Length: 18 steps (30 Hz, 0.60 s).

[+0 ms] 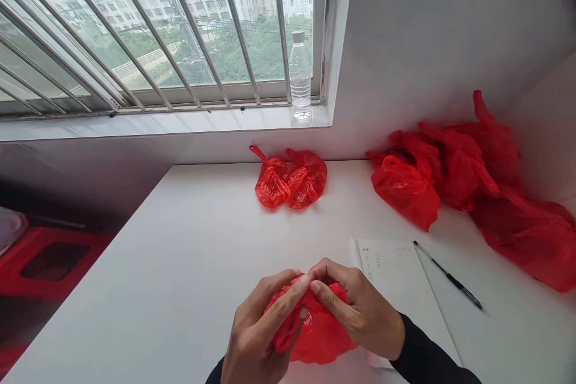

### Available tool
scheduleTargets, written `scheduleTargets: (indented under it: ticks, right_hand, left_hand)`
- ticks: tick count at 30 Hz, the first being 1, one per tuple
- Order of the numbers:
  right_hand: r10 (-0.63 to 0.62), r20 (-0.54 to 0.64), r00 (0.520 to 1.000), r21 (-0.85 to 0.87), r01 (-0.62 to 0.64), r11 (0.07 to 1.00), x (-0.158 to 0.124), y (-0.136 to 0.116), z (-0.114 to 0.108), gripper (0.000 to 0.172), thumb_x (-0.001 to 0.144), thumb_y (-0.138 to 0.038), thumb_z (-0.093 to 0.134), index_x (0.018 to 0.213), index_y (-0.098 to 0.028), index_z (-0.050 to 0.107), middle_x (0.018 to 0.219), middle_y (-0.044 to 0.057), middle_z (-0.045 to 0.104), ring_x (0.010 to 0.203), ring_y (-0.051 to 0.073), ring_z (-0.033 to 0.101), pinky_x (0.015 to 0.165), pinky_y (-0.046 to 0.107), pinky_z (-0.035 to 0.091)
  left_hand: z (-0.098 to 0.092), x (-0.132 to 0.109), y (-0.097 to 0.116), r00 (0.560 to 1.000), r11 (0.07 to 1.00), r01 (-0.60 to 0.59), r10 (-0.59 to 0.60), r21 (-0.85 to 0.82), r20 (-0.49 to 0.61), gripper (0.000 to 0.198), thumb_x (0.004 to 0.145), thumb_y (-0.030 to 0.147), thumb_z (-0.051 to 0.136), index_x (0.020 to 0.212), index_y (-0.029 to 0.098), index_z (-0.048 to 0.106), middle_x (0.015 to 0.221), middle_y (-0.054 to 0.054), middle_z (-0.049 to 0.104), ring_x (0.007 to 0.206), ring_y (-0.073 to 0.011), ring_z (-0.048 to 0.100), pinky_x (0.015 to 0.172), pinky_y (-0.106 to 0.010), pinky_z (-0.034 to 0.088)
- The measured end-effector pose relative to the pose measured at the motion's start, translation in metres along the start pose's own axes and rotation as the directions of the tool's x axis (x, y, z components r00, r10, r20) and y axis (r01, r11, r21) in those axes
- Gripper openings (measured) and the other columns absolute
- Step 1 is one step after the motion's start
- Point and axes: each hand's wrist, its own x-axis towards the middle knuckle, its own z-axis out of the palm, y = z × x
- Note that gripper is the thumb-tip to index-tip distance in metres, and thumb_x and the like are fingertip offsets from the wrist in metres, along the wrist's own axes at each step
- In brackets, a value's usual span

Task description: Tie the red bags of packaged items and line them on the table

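Observation:
Near the front of the white table, both hands work on a red plastic bag (321, 336). My left hand (265, 324) wraps around the bag's bunched left part, its thumb and fingers closed on the plastic. My right hand (355, 306) pinches the bag's top edge between thumb and forefinger, right beside the left fingertips. The lower part of the bag hangs loose and spread below the hands. Whether anything lies inside it is hidden. Under my right forearm lies an open notebook (396, 270) with some writing on its page.
Two small knotted red bags (290, 183) sit at the table's back edge. More red bags (459, 168) are heaped at the right against the wall. A black pen (447, 276) lies by the notebook. A clear bottle (300, 78) stands on the windowsill. A red stool (54, 258) is at left.

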Motion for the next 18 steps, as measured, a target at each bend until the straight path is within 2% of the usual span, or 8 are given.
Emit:
scheduleTargets:
  ticks: [3,5,7,9,11,14,16,18]
  right_hand:
    - [-0.066,-0.093,0.993,-0.086,0.058,0.995,-0.005,0.002,0.0,0.021,0.102,-0.036,0.046,0.097,-0.021,0.059,0.094,0.003,0.064,0.088,0.017,0.06,0.081,0.031,0.047]
    - [-0.065,-0.137,0.988,-0.128,0.047,0.991,-0.012,0.008,-0.006,0.019,0.102,-0.036,0.045,0.097,-0.022,0.057,0.095,0.002,0.064,0.089,0.017,0.06,0.081,0.031,0.048]
    - [0.014,-0.205,0.979,-0.168,-0.049,0.985,-0.022,0.02,-0.017,0.021,0.103,-0.038,0.042,0.094,-0.023,0.054,0.087,0.001,0.061,0.08,0.016,0.06,0.069,0.028,0.047]
    - [0.13,-0.295,0.946,-0.197,-0.194,0.961,-0.033,0.033,-0.027,0.026,0.103,-0.043,0.042,0.09,-0.023,0.052,0.079,-0.001,0.057,0.073,0.016,0.058,0.055,0.025,0.042]
    - [0.199,-0.364,0.91,-0.185,-0.28,0.942,-0.043,0.042,-0.033,0.03,0.103,-0.047,0.041,0.088,-0.024,0.051,0.08,0.0,0.059,0.076,0.018,0.061,0.053,0.025,0.042]
    - [0.175,-0.435,0.883,-0.127,-0.252,0.959,-0.051,0.048,-0.021,0.027,0.104,-0.046,0.039,0.093,-0.024,0.05,0.108,0.007,0.067,0.1,0.021,0.066,0.069,0.029,0.055]
    - [0.066,-0.439,0.896,-0.181,-0.16,0.97,-0.052,0.049,-0.003,0.019,0.104,-0.041,0.04,0.097,-0.025,0.047,0.13,0.009,0.062,0.12,0.022,0.061,0.088,0.035,0.057]
    - [-0.099,-0.377,0.921,-0.337,-0.037,0.941,-0.049,0.056,0.019,0.011,0.104,-0.034,0.042,0.1,-0.025,0.047,0.142,0.008,0.057,0.136,0.024,0.05,0.103,0.042,0.052]
  left_hand:
    - [0.001,-0.011,-0.004,1.0,0.998,0.019,-0.02,0.063,0.011,0.052,0.096,0.008,0.051,0.146,0.022,0.051,0.135,-0.012,0.061,0.121,-0.0216,0.061,0.093,-0.03,0.057]
    - [-0.001,-0.026,-0.011,1.0,0.994,0.013,-0.016,0.108,0.026,0.051,0.098,0.01,0.047,0.148,0.022,0.048,0.142,-0.013,0.058,0.127,-0.0246,0.058,0.096,-0.034,0.057]
    - [-0.007,-0.048,-0.021,0.999,0.985,0.014,-0.023,0.174,0.05,0.052,0.098,0.01,0.046,0.149,0.021,0.047,0.146,-0.013,0.056,0.132,-0.027,0.054,0.101,-0.038,0.054]
    - [-0.014,-0.07,-0.03,0.993,0.965,0.07,-0.091,0.253,0.074,0.056,0.096,0.004,0.045,0.149,0.023,0.047,0.144,-0.01,0.059,0.134,-0.0267,0.052,0.106,-0.04,0.051]
    - [-0.017,-0.087,-0.036,0.988,0.953,0.111,-0.137,0.282,0.073,0.057,0.096,0.003,0.046,0.149,0.024,0.047,0.144,-0.008,0.06,0.136,-0.0251,0.051,0.106,-0.037,0.051]
    - [-0.007,-0.09,-0.036,0.988,0.946,0.11,-0.137,0.303,0.07,0.047,0.104,0.025,0.039,0.15,0.024,0.046,0.156,-0.01,0.047,0.145,-0.0308,0.04,0.11,-0.044,0.047]
    - [0.009,-0.082,-0.034,0.994,0.938,0.026,-0.063,0.347,0.095,0.056,0.104,0.043,0.035,0.154,0.018,0.04,0.161,-0.015,0.038,0.15,-0.0368,0.03,0.115,-0.053,0.037]
    - [0.028,-0.073,-0.034,0.984,0.907,-0.088,0.016,0.413,0.175,0.062,0.102,0.043,0.041,0.156,0.014,0.035,0.162,-0.016,0.037,0.151,-0.036,0.027,0.121,-0.054,0.025]
